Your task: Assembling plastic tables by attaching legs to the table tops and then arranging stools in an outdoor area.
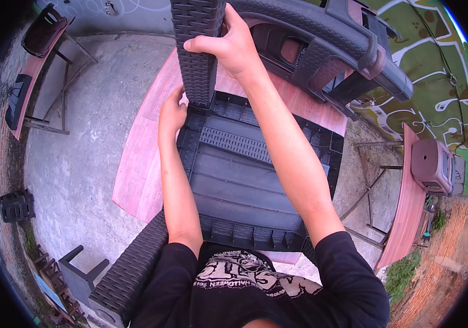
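Note:
A black plastic tabletop (234,191) lies underside up in front of me, its ribbed rim and inner panels showing. At its far left corner stands a black woven-pattern table leg (200,76), upright. My right hand (231,46) grips the leg high up, thumb across the near face and fingers behind it. Lower down, my left hand (172,116) is curled against the leg's left side, close to the corner; its fingertips are partly hidden behind the leg. Another woven-pattern leg (135,262) rises from the near left corner, beside my left arm.
The tabletop rests on a pinkish wood-look table (141,180). Beyond it, dark plastic chair frames (321,54) crowd the upper right. A side table (403,208) at right carries a brown plastic box-like piece (432,164). At left, another table (31,93) holds a dark chair part (46,30).

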Tool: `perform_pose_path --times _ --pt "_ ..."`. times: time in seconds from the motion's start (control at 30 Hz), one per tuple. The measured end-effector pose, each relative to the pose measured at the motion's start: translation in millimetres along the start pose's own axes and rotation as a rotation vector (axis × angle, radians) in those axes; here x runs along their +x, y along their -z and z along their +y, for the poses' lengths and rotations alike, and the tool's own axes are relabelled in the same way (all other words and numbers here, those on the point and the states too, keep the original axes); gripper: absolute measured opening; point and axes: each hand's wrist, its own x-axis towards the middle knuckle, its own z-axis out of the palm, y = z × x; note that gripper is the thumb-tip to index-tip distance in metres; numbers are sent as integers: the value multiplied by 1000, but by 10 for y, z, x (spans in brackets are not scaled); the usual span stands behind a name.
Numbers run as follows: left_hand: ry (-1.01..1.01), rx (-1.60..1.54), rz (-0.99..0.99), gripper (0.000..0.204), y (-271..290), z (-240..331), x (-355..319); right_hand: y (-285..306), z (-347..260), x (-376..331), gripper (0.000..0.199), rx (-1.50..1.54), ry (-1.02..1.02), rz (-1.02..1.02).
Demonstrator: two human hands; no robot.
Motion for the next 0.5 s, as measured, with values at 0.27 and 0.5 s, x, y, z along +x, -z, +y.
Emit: perform_pose_path --times 0.27,0.5 --pt "-54 -696 201 57 214 941 85 -152 338 -71 58 -152 -2 60" --pt "-33 -374 268 62 50 720 223 -85 547 -27 57 8 -54 10"
